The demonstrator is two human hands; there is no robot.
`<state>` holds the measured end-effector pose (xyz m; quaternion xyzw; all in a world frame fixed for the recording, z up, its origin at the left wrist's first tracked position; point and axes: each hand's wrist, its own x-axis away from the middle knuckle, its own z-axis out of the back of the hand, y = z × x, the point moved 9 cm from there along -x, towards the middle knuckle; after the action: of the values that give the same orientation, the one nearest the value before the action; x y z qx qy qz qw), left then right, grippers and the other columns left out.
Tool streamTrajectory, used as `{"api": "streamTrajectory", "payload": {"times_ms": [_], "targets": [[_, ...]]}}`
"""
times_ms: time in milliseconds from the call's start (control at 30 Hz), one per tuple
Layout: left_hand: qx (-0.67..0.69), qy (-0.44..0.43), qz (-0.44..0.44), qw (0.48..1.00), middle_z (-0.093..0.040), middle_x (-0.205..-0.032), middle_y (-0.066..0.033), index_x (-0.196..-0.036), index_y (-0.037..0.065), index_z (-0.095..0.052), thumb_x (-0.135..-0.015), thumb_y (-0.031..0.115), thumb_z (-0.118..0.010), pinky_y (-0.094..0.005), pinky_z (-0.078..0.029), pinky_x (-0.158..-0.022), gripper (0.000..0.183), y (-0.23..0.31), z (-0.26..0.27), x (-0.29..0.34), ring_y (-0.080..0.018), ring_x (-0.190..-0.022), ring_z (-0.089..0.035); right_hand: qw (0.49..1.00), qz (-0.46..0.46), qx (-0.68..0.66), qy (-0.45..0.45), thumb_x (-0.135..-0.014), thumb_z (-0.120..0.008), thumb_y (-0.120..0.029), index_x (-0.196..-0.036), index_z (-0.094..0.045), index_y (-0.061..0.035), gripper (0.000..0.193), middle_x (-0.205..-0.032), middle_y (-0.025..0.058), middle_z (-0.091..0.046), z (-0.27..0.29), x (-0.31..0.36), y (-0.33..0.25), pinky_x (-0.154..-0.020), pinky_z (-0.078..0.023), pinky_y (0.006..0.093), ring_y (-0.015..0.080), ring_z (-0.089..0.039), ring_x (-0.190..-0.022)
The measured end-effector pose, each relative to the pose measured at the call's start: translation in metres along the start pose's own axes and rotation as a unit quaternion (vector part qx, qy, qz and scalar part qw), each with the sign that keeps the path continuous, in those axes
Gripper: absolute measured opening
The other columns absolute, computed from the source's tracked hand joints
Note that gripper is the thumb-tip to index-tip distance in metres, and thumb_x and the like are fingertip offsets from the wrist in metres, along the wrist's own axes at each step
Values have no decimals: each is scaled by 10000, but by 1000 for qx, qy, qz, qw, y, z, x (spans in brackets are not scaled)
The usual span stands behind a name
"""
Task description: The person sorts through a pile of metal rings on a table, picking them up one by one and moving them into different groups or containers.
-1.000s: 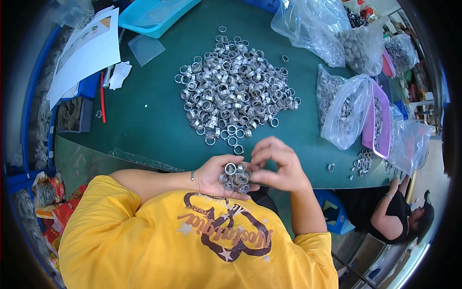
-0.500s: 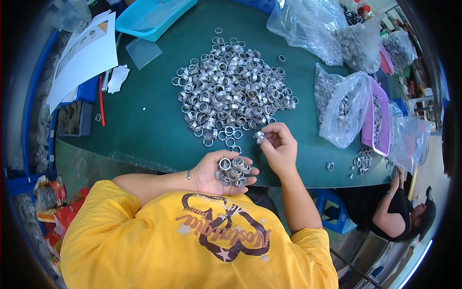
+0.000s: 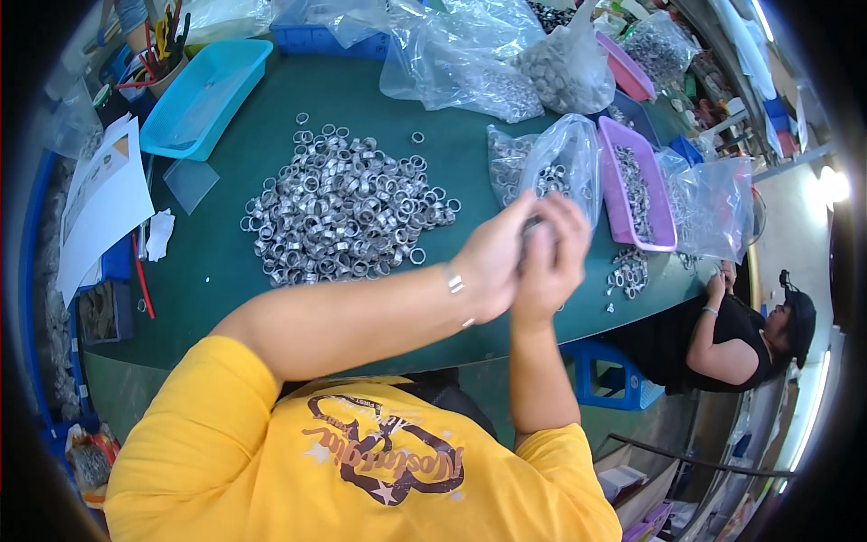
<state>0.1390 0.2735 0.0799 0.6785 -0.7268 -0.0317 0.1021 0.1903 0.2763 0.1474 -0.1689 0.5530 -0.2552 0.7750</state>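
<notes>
My left hand (image 3: 492, 262) and my right hand (image 3: 553, 271) are cupped together just in front of an open clear plastic bag (image 3: 578, 163). Between the palms a bit of grey metal shows, part of the handful of metal rings (image 3: 531, 222); the fingers hide most of it, and the right fingers are smeared by motion. The bag lies on the green table and holds more silvery rings (image 3: 551, 179). To the left of my hands spreads a large heap of loose metal rings (image 3: 343, 212).
A purple basket (image 3: 664, 237) of small metal parts stands right of the bag. At the far left are a turquoise tray (image 3: 149, 135) and paper sheets (image 3: 108, 208). Filled plastic bags (image 3: 564, 77) line the back. Another person (image 3: 731, 348) sits at the right beside a blue stool (image 3: 591, 384).
Both hands have moved right, from in front of the heap to the clear bag, and closed together around the rings. The view has shifted to the right.
</notes>
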Motion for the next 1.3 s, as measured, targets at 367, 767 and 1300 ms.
{"api": "streamTrajectory", "payload": {"times_ms": [367,767,1300], "targets": [[-388,109,-171,899,-631,-1067,-104,-1127,16,-564,-905,178,-550,-304,-473,-833,276,121,-5,-25,-194,-1023,-593,955,-294,-30,-26,-887,-564,-128,-1058,-626,42,249,-990,111,-632,36,-36,183,-817,-459,312,170,-573,-891],[-924,147,-254,244,-486,-1326,-130,-1141,126,-601,-820,245,-641,-548,-246,-1072,344,153,40,85,-351,-1307,-376,933,-142,317,-98,-724,-633,-66,-1093,-600,28,383,-985,215,-639,50,-84,132,-824,-478,427,386,-611,-912],[-925,46,-232,299,-505,-1318,-117,-1040,113,-638,-782,186,-694,-470,-295,-1066,275,142,53,133,-330,-1290,-415,941,-95,-1,-325,-681,-716,22,-928,-571,-30,291,-920,127,-573,-105,57,79,-755,-472,377,320,-565,-872]]}}
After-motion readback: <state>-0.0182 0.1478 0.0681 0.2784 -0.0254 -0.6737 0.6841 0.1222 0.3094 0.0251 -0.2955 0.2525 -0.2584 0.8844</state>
